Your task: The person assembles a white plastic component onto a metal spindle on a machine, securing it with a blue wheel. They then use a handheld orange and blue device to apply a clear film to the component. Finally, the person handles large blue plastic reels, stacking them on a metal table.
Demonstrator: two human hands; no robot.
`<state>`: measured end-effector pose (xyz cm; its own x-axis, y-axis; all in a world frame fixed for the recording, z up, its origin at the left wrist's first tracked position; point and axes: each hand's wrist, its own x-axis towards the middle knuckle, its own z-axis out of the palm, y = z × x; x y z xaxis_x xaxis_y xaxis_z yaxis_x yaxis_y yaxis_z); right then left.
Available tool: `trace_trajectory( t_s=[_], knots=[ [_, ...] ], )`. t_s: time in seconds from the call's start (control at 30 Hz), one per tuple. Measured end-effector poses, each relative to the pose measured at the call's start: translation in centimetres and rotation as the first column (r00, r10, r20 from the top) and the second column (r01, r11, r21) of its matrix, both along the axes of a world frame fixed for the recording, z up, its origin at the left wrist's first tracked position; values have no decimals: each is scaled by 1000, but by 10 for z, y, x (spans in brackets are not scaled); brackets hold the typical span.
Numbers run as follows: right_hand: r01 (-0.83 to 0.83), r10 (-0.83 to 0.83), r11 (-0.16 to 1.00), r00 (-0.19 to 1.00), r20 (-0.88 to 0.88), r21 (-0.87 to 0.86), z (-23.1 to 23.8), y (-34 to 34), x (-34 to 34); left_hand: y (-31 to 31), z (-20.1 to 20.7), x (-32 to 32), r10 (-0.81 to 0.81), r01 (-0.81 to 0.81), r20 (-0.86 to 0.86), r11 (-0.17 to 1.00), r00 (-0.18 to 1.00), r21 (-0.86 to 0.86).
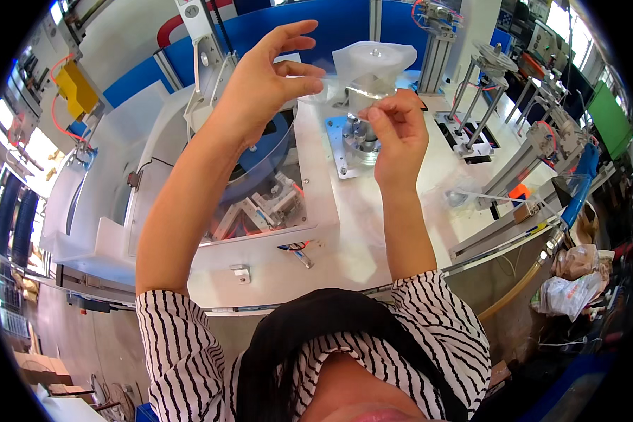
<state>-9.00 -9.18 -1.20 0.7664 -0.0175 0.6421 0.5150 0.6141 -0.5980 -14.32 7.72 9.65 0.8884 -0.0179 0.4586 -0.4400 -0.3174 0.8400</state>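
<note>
A clear, glossy sheet of plastic film [373,89] stretches between my hands, in front of a white translucent cover [374,59] atop a metal fixture. My right hand [399,130] pinches the film's near right edge between thumb and forefinger. My left hand [278,67] is raised at the film's left end, its fingers spread and a gap showing between thumb and forefinger. Whether the left thumb touches the film I cannot tell. Below the film, the shiny metal fixture [362,144] stands on a bluish metal plate [337,151] bolted to the white bench; the film and my right hand partly hide it.
Left of the fixture, a round feeder bowl [260,151] sits in a white housing with a clear cover. Rod stands [475,105] and an aluminium-profile mechanism [506,218] line the white bench [373,246] on the right. A blue panel [316,28] closes off the back.
</note>
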Motion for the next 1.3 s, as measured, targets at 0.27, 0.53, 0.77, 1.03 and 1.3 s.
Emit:
trace_trajectory(
  t_s=[0.27,0.53,0.77,1.03,1.3],
  knots=[
    [135,-128,989,984,124,-52,-29,9,5,25,-4,35,-272,231,-331,960,904,-158],
    [104,-106,994,987,-117,-29,10,47,44,29,-1,141,-169,168,37,985,985,30],
    [220,-177,875,974,138,-432,-5,80,82,45,-35,225,-273,271,24,938,962,-214],
    [271,-99,764,946,309,-585,6,64,64,69,-45,302,-434,410,7,845,901,-344],
    [671,-667,741,741,-81,25,-41,-41,170,48,-63,335,-489,440,-60,826,870,-353]
  ],
)
